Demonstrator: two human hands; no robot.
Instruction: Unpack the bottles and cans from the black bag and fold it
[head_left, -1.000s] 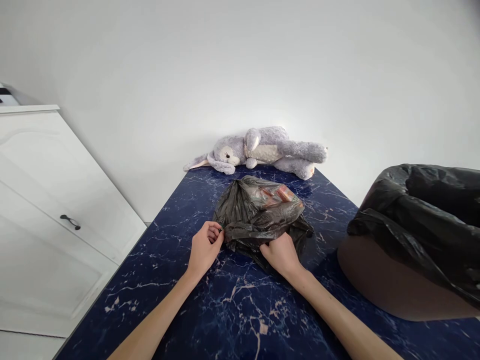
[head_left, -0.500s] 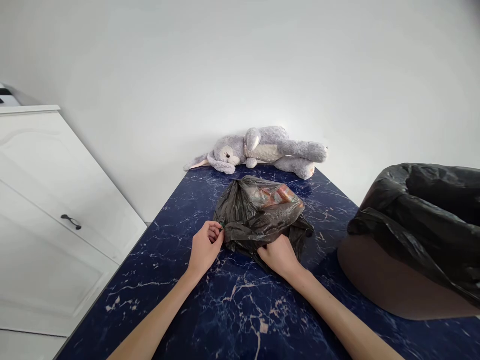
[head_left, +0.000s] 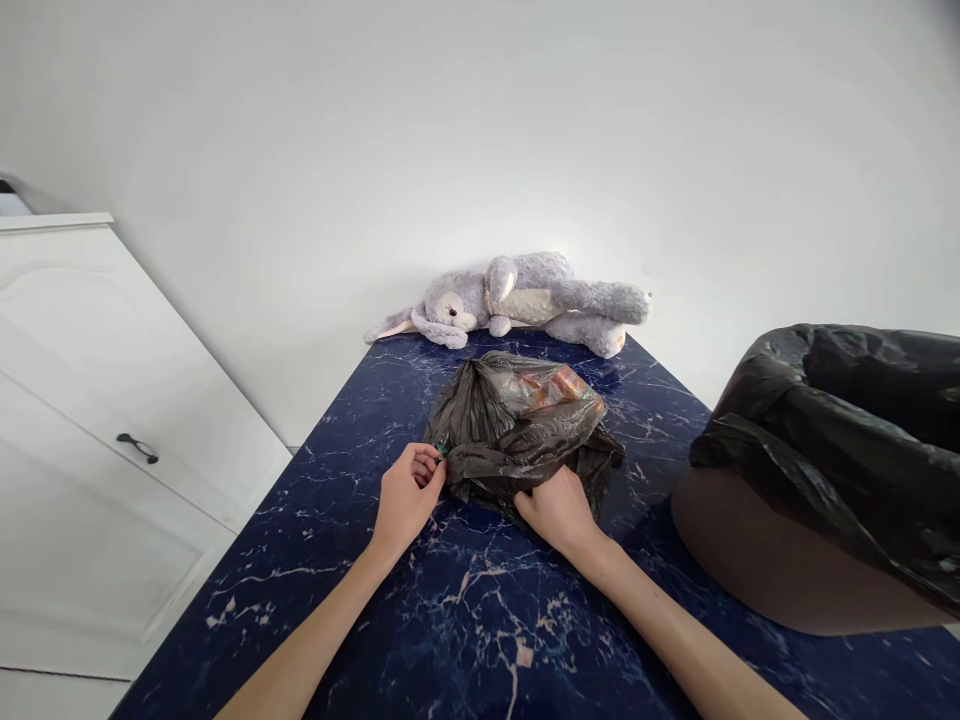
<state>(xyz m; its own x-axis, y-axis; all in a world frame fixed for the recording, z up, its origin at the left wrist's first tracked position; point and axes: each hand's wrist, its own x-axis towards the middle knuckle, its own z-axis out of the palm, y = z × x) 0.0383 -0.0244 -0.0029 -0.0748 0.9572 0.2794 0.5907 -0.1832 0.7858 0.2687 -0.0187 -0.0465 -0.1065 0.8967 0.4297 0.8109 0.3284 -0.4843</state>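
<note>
A crumpled dark plastic bag lies on the blue marbled table, with orange and brown contents showing through its top. My left hand is closed, pinching the bag's left edge where a small green bit shows. At the bag's near edge my right hand presses down with its fingers curled into the plastic.
A grey plush rabbit lies along the table's far edge by the white wall. A brown bin lined with a black bag stands at the right. A white cabinet with a dark handle stands left of the table.
Both hands stay on the bag; the fingers shift slightly along its edge. The view has drifted a little.
</note>
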